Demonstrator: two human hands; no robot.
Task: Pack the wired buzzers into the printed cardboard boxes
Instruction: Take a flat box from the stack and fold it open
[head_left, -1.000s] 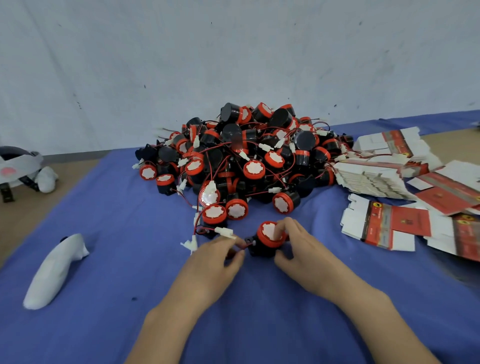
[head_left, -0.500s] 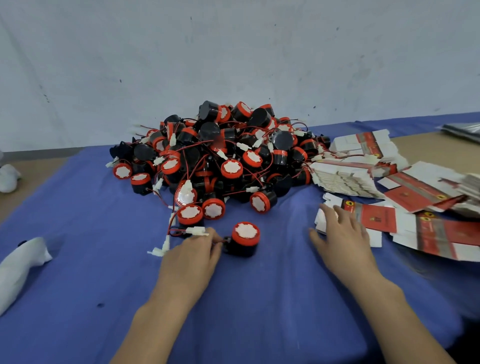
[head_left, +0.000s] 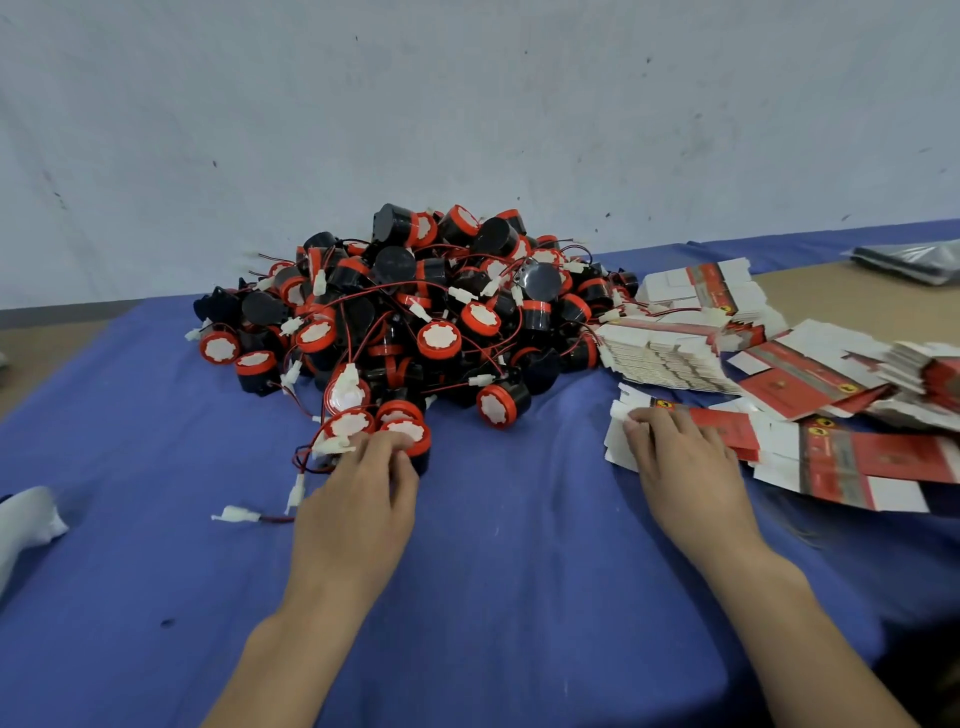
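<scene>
Tabletop: covered by a blue cloth (head_left: 519, 597); both forearms come in over its near edge.
Left hand (head_left: 358, 499): palm down, left of the middle. Its fingers (head_left: 387, 447) reach forward and lie on top of a buzzer. The thumb is hidden, so I cannot tell whether the hand is closing round it or only touching.
Buzzer (head_left: 423, 441): black body with a red cap. It stands at the near foot of the heap, touching its neighbours and mostly covered by the fingers.
Loose plug (head_left: 236, 514): a white connector on a red wire, lying on the cloth just left of the left hand.
White object (head_left: 26, 519): at the left edge, partly cut off, and I cannot make out what it is.
Right hand (head_left: 685, 467): palm down with the fingers spread, pressing flat on a folded box and pinching nothing.
Folded box (head_left: 727, 431): a flat red-and-white printed blank toward the right edge, overlapped by other blanks (head_left: 857, 467) fanned out to its right.
Buzzer heap (head_left: 415, 322): a tall tangle of black-and-red buzzers, red wires and white plugs, mid-tabletop toward the far edge.
Box stacks (head_left: 660, 353): bundles of flat printed boxes touching the heap's right side and running on to the right edge.
Grey bag (head_left: 914, 260): at the far right corner, on bare tan surface.
Wall (head_left: 467, 104): pale and scuffed, behind the far edge.
</scene>
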